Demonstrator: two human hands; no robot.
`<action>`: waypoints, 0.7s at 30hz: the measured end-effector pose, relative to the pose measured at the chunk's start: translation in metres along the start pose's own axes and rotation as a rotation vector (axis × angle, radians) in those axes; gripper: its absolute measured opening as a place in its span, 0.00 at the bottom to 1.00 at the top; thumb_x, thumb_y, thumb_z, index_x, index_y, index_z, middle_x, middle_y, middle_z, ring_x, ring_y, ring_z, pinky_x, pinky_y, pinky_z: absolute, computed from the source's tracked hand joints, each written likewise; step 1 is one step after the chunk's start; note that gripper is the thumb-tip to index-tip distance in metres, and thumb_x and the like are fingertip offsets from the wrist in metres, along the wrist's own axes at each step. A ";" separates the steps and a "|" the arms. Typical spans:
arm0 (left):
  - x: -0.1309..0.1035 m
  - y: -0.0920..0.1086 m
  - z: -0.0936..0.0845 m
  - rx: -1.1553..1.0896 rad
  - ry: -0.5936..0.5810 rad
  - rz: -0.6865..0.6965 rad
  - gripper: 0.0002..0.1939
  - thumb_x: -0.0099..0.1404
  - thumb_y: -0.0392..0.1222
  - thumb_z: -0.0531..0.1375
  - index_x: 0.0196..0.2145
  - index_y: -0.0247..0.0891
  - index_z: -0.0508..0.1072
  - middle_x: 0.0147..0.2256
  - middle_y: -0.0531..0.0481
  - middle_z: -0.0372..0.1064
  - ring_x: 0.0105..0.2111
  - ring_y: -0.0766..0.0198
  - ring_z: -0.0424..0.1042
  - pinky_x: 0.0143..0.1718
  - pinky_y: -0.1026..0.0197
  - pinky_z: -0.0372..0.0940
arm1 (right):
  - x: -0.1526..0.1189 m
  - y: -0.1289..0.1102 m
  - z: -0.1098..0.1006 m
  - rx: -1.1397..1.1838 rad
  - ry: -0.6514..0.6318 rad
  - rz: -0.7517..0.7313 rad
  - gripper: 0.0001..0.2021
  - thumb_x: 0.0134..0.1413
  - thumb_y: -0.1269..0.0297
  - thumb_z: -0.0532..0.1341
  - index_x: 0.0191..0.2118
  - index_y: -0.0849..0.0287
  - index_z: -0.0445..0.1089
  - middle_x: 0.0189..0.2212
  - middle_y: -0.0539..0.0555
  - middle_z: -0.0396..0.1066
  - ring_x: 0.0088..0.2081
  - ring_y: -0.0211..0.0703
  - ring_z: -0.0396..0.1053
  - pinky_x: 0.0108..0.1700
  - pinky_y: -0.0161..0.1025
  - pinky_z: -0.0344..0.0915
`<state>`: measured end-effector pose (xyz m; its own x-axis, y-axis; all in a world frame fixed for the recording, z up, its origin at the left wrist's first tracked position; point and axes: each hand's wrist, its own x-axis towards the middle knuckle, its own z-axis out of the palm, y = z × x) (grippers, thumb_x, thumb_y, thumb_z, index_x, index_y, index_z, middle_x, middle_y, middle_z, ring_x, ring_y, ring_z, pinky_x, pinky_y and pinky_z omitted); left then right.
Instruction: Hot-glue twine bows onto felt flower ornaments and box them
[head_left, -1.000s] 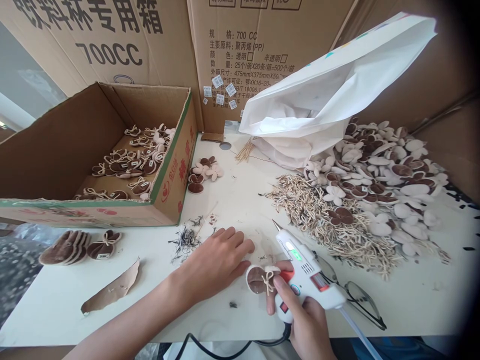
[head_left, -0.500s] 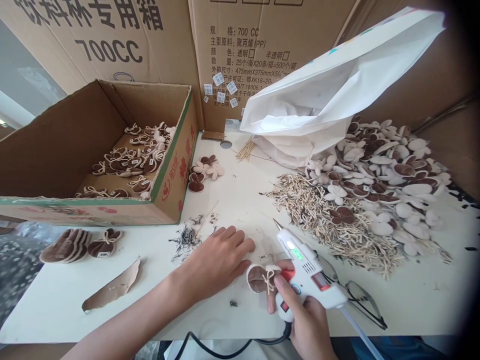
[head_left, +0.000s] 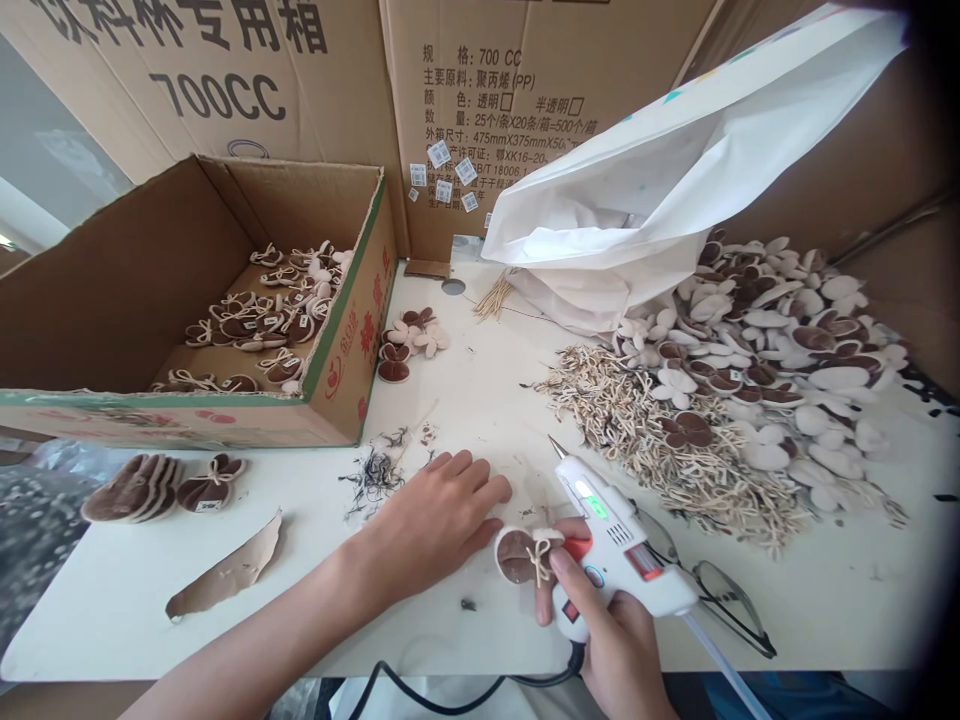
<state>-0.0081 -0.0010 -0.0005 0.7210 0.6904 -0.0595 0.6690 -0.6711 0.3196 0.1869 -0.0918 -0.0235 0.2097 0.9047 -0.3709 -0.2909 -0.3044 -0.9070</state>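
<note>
My left hand (head_left: 454, 510) rests palm down on the white table, fingers loosely bent and thumb apart, with nothing visible in it. My right hand (head_left: 619, 640) is closed around the handle of a white hot glue gun (head_left: 626, 535) with a red trigger and a lit green display. Its metal tip points up and left. Between the thumb and fingers of that same hand is a small brown-and-cream plush piece (head_left: 517, 555) with a cord bow at its middle. This piece lies just right of my left thumb.
Left stands an open carton (head_left: 349, 380) holding several finished-looking bow pieces. Plush pieces (head_left: 780, 340) and cut cords (head_left: 660, 450) are heaped at right, beside a white bag (head_left: 600, 240). Eyeglasses (head_left: 731, 600) lie behind the glue gun. A black cable (head_left: 450, 710) loops along the front edge.
The view has shifted very slightly. Both hands, the glue gun and the plush piece keep their places.
</note>
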 end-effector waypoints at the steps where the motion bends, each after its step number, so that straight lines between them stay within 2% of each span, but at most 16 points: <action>1: 0.000 0.000 0.000 0.000 -0.001 0.000 0.08 0.78 0.38 0.65 0.50 0.40 0.69 0.46 0.47 0.74 0.44 0.51 0.73 0.43 0.50 0.68 | 0.000 0.000 0.001 0.004 0.003 -0.003 0.22 0.56 0.42 0.78 0.44 0.55 0.80 0.17 0.46 0.72 0.23 0.45 0.67 0.31 0.43 0.63; 10: 0.000 0.001 -0.001 0.005 -0.014 -0.004 0.07 0.78 0.37 0.64 0.50 0.39 0.70 0.46 0.46 0.74 0.44 0.51 0.73 0.43 0.50 0.69 | 0.006 0.005 -0.004 -0.012 -0.055 -0.056 0.22 0.57 0.42 0.76 0.42 0.56 0.79 0.16 0.47 0.71 0.21 0.45 0.66 0.27 0.42 0.61; 21: 0.000 0.000 0.000 -0.003 -0.009 -0.003 0.07 0.77 0.37 0.65 0.50 0.39 0.70 0.46 0.46 0.74 0.44 0.51 0.73 0.43 0.50 0.68 | 0.007 0.007 -0.008 -0.017 -0.081 -0.048 0.23 0.58 0.41 0.76 0.45 0.56 0.80 0.17 0.48 0.73 0.22 0.47 0.69 0.28 0.43 0.64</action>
<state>-0.0079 -0.0007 -0.0007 0.7209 0.6896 -0.0693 0.6704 -0.6684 0.3221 0.1933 -0.0901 -0.0340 0.1462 0.9394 -0.3102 -0.2664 -0.2646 -0.9268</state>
